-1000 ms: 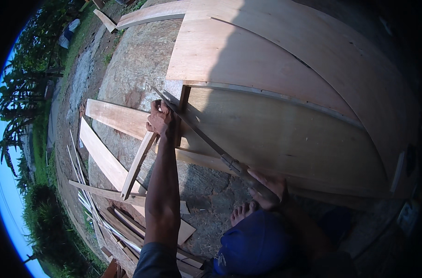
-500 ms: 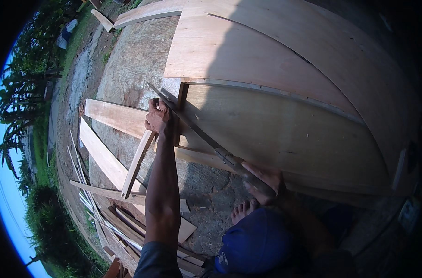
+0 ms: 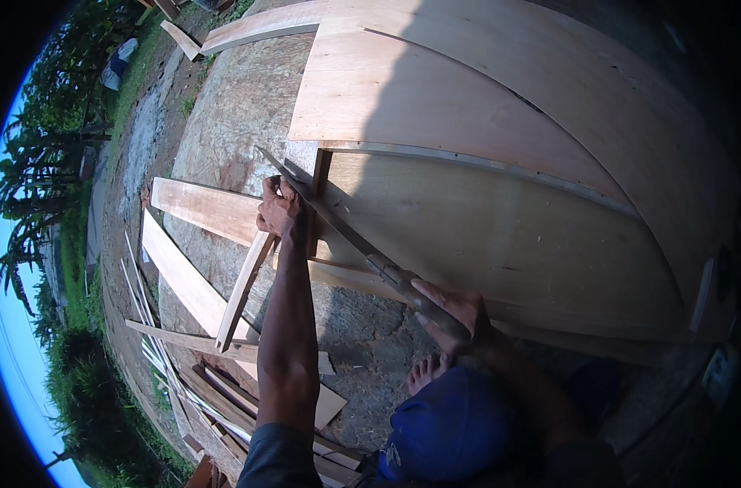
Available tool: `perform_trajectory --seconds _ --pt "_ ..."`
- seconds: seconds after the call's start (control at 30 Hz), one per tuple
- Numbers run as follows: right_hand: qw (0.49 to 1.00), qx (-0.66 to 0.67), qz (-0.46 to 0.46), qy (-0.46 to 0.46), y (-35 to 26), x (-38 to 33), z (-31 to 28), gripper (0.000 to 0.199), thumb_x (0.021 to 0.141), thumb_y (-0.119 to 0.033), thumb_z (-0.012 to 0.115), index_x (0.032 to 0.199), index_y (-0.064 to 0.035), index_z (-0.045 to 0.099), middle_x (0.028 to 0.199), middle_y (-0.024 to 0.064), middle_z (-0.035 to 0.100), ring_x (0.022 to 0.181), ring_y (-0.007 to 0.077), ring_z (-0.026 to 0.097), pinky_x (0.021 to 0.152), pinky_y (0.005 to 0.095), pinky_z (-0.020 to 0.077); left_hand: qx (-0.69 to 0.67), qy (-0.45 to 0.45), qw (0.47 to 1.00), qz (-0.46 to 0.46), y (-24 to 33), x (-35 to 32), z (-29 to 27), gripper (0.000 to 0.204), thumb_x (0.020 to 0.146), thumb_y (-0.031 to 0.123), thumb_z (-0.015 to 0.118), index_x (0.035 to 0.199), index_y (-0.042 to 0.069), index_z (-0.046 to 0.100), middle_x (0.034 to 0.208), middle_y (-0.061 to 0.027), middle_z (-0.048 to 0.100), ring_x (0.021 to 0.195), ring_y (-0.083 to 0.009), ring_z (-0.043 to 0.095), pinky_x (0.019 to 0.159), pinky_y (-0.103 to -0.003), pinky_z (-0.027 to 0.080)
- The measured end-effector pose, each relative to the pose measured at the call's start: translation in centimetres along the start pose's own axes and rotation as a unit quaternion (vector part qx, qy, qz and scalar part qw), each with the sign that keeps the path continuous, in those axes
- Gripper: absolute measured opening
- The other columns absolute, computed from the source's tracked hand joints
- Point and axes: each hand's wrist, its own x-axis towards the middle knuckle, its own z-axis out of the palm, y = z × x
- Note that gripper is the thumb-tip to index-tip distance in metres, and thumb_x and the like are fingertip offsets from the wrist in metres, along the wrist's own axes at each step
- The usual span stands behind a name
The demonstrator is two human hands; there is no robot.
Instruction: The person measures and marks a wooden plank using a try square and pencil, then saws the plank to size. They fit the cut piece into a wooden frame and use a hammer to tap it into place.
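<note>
Outdoor concrete yard strewn with planks, your right hand (image 3: 450, 313) clenched around the saw (image 3: 338, 229) handle, blade slanting up-left across the wooden strip (image 3: 315, 207), your left hand (image 3: 278, 207) gripping that strip just beside the blade.

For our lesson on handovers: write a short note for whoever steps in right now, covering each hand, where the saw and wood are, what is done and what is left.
Left hand: gripping the top of a narrow wooden strip, next to the saw blade.
Right hand: closed on the handle of the handsaw.
The saw lies slanted across the edge of the plywood sheet, on concrete ground; loose planks lie to the left.
Done: the pictures do not show how deep the cut is.
Left: the strip looks uncut, so probably the sawing.
</note>
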Motion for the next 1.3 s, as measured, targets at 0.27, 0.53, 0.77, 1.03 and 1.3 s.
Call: perform_trajectory --seconds 0.27,0.53,0.77,1.03,1.3 --pt "0.996 0.062 0.07 -0.015 0.8 4.1 3.4 0.061 0.083 -0.004 0.074 0.141 -0.0016 0.056 0.107 0.0252 0.072 0.088 0.0344 0.076 0.076 0.0376 0.0614 -0.049 0.006 0.999 0.017 -3.0 2.0 0.7 0.032 0.097 0.052 0.055 0.112 0.026 0.067 0.103 -0.0047 0.075 0.101 -0.0336 0.066 0.096 -0.053 0.033" --pt "0.992 0.072 0.105 -0.025 2.1 6.0 4.3 0.06 0.083 -0.004 0.073 0.14 -0.0015 0.056 0.108 0.026 0.072 0.094 0.0351 0.075 0.08 0.0388 0.0613 -0.029 0.006 0.999 0.014 1.0 1.1 1.1 0.033 0.097 0.053 0.056 0.112 0.026 0.066 0.107 -0.0044 0.075 0.104 -0.0339 0.066 0.096 -0.053 0.034" --pt "1.0 0.001 0.002 0.001 1.3 2.7 3.0 0.066 0.083 -0.005 0.071 0.146 -0.0043 0.051 0.109 0.0249 0.072 0.084 0.0336 0.076 0.073 0.0378 0.0619 -0.022 0.012 1.0 -0.002 -3.1 1.4 0.2 0.03 0.097 0.049 0.055 0.112 0.026 0.066 0.104 -0.0057 0.074 0.103 -0.0352 0.065 0.096 -0.054 0.034" --pt "0.986 0.094 0.131 -0.035 2.4 6.4 5.2 0.058 0.085 -0.005 0.072 0.14 0.0028 0.055 0.117 0.0247 0.071 0.096 0.0369 0.075 0.081 0.0402 0.0612 0.025 -0.014 0.999 -0.032 3.3 0.1 -0.6 0.033 0.096 0.051 0.054 0.114 0.027 0.066 0.109 -0.0034 0.075 0.106 -0.0337 0.064 0.099 -0.051 0.032" --pt "0.999 -0.001 0.035 -0.03 1.4 1.4 1.5 0.058 0.085 -0.002 0.071 0.141 -0.0007 0.056 0.113 0.0244 0.072 0.096 0.0353 0.075 0.08 0.0378 0.061 0.011 0.007 1.0 -0.009 1.4 0.0 -0.7 0.035 0.098 0.051 0.052 0.114 0.023 0.066 0.102 -0.0077 0.075 0.101 -0.0347 0.063 0.097 -0.05 0.032"
